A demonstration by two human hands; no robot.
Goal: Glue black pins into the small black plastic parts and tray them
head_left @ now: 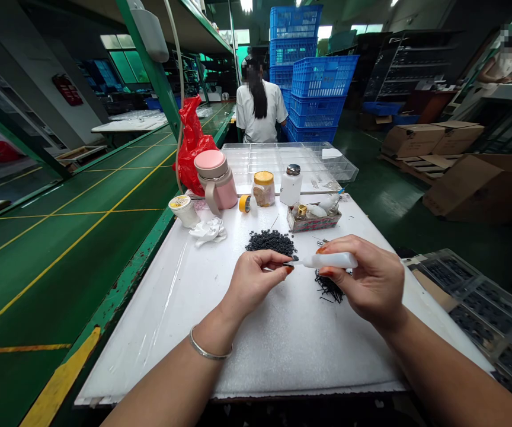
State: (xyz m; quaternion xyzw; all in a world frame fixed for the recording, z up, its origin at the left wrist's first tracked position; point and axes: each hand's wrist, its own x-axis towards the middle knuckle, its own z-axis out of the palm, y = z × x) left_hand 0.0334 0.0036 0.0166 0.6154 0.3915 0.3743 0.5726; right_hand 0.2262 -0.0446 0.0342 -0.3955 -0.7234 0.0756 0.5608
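Note:
My right hand is closed around a small white squeeze bottle, its thin nozzle pointing left. Thumb and fingertips of my left hand pinch a tiny black part right at the nozzle's tip; its exact kind is too small to make out. Just beyond the left hand lies a pile of small black ring-like pieces. Thin black pins are heaped under the bottle, beside the right hand, which partly hides them.
On the white-covered table stand a pink mug, a yellow-lidded jar, a white bottle and a small box of bottles. Crumpled tissue lies left. A green conveyor runs alongside. A person sits ahead, near blue crates.

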